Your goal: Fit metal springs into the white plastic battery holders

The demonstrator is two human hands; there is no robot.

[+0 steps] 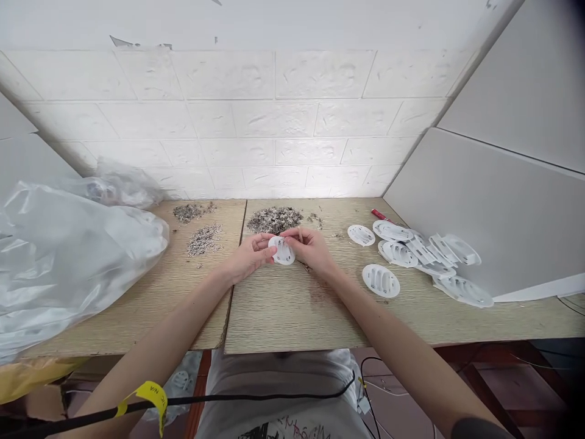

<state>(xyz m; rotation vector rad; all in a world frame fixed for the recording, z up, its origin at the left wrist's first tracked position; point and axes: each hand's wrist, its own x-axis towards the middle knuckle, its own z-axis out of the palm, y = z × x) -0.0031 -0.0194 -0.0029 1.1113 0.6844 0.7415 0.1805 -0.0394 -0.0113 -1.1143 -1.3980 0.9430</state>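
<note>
Mid-table, white plastic disc (pixel 282 251) pinched between left hand (pixel 249 256) and right hand (pixel 313 247), scrap pile (pixel 274 219) at 12 o'clock, spare discs (pixel 397 253) at 3 o'clock, bare tabletop (pixel 283 311) at 6 o'clock.

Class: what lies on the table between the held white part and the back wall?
A heap of small grey bits lies between the white part and the wall, seen in the head view.

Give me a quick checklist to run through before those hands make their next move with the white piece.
1. Is the white piece gripped by left hand and right hand: ok.
2. Is it held over the table, not past its edge: ok.
3. Is the grey pile of small bits close behind the hands: ok.
4. Is a small bit pinched in the right hand: cannot tell.
5. Do the other white pieces lie apart, to the right: ok.
</note>
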